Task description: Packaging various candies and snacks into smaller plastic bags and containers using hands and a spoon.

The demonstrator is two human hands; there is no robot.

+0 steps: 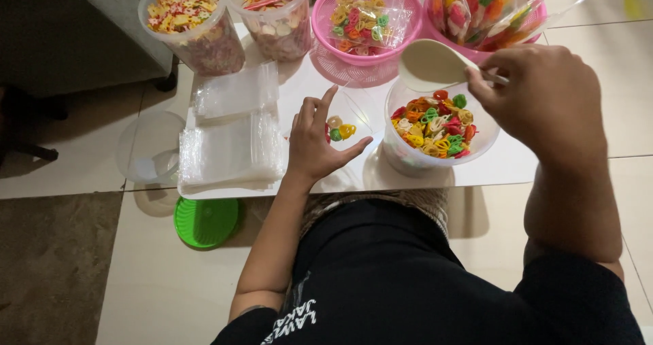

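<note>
My left hand [314, 143] holds open a small clear plastic bag [350, 117] on the white board [503, 165]; a few coloured ring crackers lie inside the bag. Gripped in my right hand [544, 97] is the handle of a pale scoop [430, 64], which hovers over a clear tub [439, 129] full of multicoloured crackers. The tub stands just right of the bag.
Stacks of empty clear bags [231, 148] lie at the left of the board. Two clear jars [194, 22] of crackers and two pink baskets [364, 29] with filled bags stand at the back. An empty tub [149, 148] and a green lid [206, 221] lie on the tiled floor.
</note>
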